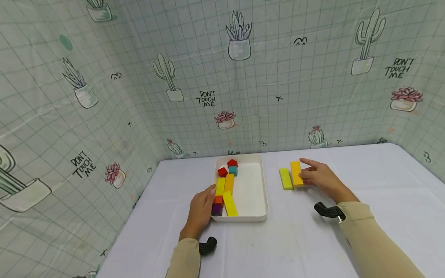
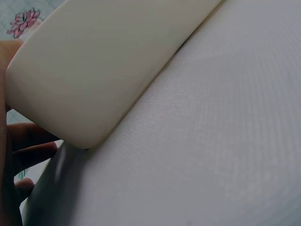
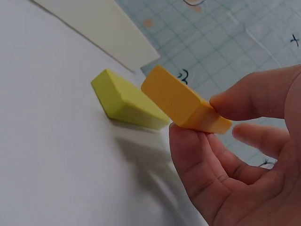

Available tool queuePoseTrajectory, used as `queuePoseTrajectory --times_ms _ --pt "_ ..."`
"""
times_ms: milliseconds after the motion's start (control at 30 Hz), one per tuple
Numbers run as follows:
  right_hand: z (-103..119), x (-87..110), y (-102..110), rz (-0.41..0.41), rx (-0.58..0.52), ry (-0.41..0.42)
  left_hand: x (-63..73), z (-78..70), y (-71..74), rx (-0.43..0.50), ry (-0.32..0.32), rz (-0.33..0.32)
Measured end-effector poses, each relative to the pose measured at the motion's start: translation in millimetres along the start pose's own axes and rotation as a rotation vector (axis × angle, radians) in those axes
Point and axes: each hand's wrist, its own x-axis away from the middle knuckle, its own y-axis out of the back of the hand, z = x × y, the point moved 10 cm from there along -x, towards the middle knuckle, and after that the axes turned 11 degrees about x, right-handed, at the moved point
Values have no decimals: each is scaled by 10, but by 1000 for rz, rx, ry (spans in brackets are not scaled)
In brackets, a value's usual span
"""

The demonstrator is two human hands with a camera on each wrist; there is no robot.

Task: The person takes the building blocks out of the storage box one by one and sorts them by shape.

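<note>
In the head view, my left hand point(image 1: 201, 207) holds the left side of a white tray point(image 1: 252, 218), with fingers against its outer wall and a digit up at the rim. The left wrist view shows the tray's plain outer wall point(image 2: 94, 70) with several fingers point(image 2: 35, 153) beyond its corner. To the right of the tray, my right hand point(image 1: 320, 178) pinches an orange-yellow block point(image 1: 296, 173) between thumb and fingers, tilted above the table. A lime-green block point(image 3: 127, 101) lies flat on the cloth, just left of the held one in the head view.
Along the tray's left half lie yellow blocks point(image 1: 230, 204), an orange-yellow block point(image 1: 229, 183), a purple cube point(image 1: 217, 210), an orange block point(image 1: 218, 200), a teal cube point(image 1: 233, 170) and red pieces point(image 1: 232, 163). A patterned cloth point(image 1: 278, 77) hangs behind the white table point(image 1: 278, 247).
</note>
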Motion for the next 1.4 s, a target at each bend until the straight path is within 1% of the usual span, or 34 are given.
queuePoseTrajectory --times_ms 67,200,300,433,567,633,767,867,1000,1133,1400 --pt "-38 -24 16 -14 36 -10 1 0 7 2 1 -3" --pt "-142 -64 11 -25 107 -67 7 -9 18 9 -4 -3" --pt "-190 -72 -5 -28 123 -100 6 -18 21 18 -14 0" --pt "-200 -64 -8 -35 123 -110 1 -17 18 23 -18 2" --pt "-203 -61 -14 -37 124 -101 -1 -16 14 18 -3 3" --pt "-200 -68 -22 -33 133 -84 -2 -15 13 15 10 2" --pt "-188 -90 -38 -31 168 -47 2 -19 9 12 21 3" --pt "-182 -101 -44 -33 201 -35 4 -13 7 13 23 3" --pt "-168 -113 -42 -37 233 -28 2 -14 14 14 16 2" --pt "-148 -116 -21 -60 279 -27 -3 -28 22 12 3 -2" --pt "-142 -118 -23 -85 300 -41 1 -16 18 11 11 -3"
